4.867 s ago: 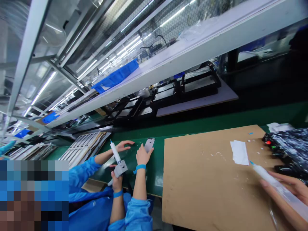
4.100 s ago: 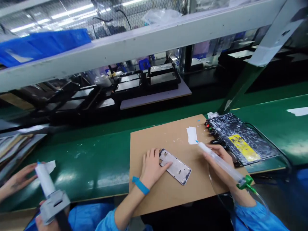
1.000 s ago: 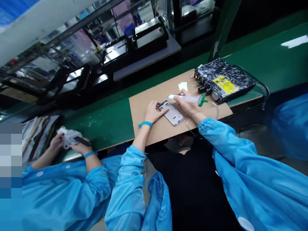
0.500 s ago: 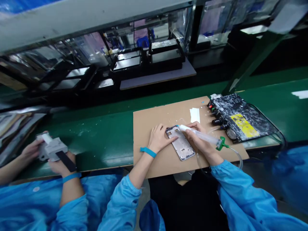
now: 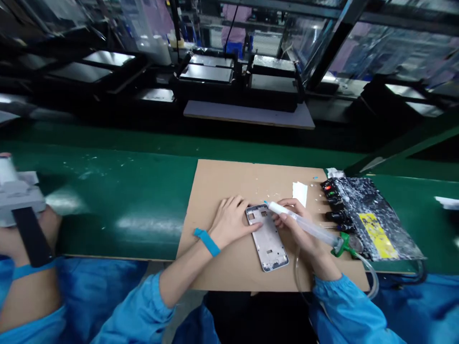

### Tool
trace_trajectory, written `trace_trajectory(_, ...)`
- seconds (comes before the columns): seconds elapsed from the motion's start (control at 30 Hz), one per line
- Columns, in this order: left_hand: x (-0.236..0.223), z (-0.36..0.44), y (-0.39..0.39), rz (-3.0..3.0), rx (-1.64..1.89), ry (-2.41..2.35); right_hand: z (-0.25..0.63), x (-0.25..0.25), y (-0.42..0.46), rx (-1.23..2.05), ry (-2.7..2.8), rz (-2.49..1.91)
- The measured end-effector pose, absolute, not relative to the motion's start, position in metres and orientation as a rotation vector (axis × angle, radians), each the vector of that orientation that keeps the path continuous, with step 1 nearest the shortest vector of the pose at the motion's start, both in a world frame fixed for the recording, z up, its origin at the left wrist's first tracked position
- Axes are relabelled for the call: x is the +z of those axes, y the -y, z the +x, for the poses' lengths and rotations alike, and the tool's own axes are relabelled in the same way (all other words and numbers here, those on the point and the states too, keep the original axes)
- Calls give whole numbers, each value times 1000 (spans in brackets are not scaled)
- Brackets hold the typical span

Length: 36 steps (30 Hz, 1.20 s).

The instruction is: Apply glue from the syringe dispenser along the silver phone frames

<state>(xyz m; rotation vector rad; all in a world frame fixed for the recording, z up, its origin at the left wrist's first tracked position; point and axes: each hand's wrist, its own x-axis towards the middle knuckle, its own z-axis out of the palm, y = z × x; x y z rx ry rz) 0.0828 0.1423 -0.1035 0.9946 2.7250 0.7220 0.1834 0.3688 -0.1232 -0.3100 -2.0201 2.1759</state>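
Note:
A silver phone frame lies on a brown cardboard sheet, slightly turned. My left hand holds it at its upper left side, the thumb across its face and the fingers by the corner. In my right hand is a dispensing syringe, slanted, its white front end and blue tip at the frame's top edge. Whether the tip touches the frame, I cannot tell. A green adapter with a clear hose closes the syringe's rear end. A blue band circles my left wrist.
Right of the cardboard stands a spattered control box with knobs and a yellow label. A white paper piece lies near the syringe. At far left a co-worker's hand holds a grey device. Black trays stand on a shelf behind.
The camera view has turned, shifting the co-worker toward the left edge. My hands keep about the same hold on the frame and syringe, with the tip still by the frame's top edge.

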Motion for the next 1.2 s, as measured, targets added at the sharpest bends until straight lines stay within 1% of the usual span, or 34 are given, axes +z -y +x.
trace_trajectory(0.2,-100,78,-142,953,779,-2682,185,-136,-366,2140,2074,-356)
trace_trajectory(0.57,-95,82,-143,911,789,-2664,190,-128,-361,2035,2247,-293)
trace_trajectory(1.2,-98,83,-145,914,807,-2655,195,-139,-365,1935,2338,-346)
